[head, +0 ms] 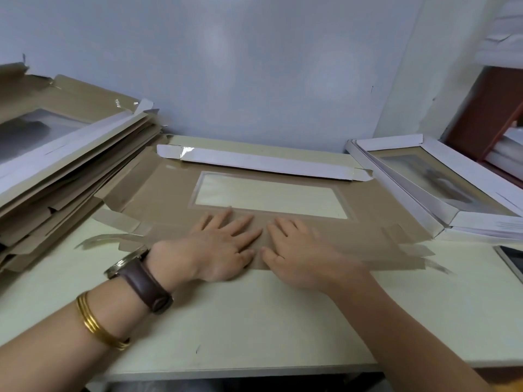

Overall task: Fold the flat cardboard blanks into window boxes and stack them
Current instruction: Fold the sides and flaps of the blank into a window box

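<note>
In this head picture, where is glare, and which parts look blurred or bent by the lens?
Head view: glare at the left end of the white flap, on the far side of the cardboard blank; head view: the right hand and the near-right tabs are smeared, the left hand sharper; head view: the wide lens slightly bows the table edge.
</note>
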Action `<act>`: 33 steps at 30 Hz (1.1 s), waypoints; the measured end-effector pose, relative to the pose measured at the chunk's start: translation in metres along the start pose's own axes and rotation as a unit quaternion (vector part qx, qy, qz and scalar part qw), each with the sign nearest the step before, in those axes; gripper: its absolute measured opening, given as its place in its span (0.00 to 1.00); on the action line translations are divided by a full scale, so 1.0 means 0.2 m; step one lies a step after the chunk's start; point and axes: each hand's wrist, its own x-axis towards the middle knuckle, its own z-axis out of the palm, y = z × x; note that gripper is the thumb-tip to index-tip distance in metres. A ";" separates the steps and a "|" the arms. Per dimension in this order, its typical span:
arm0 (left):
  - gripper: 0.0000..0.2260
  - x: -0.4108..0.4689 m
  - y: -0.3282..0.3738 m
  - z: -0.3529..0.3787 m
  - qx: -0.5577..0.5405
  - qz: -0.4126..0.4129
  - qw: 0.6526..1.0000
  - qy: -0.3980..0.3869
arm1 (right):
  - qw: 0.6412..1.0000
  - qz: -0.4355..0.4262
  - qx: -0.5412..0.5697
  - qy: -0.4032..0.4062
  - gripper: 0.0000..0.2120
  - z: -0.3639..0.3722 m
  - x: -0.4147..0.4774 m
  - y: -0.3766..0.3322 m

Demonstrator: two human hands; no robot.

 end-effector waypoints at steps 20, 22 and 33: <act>0.27 -0.08 -0.33 0.08 -0.028 -0.038 0.998 0.040 | 0.998 0.037 0.057 0.016 0.35 0.14 -0.15 0.51; 0.28 -0.10 -0.38 0.08 -0.027 -0.037 0.998 0.038 | 0.996 0.052 0.064 0.024 0.37 0.14 -0.18 0.57; 0.33 -0.13 -0.47 0.10 -0.046 -0.051 0.996 0.061 | 0.992 0.098 0.074 0.015 0.45 0.13 -0.25 0.78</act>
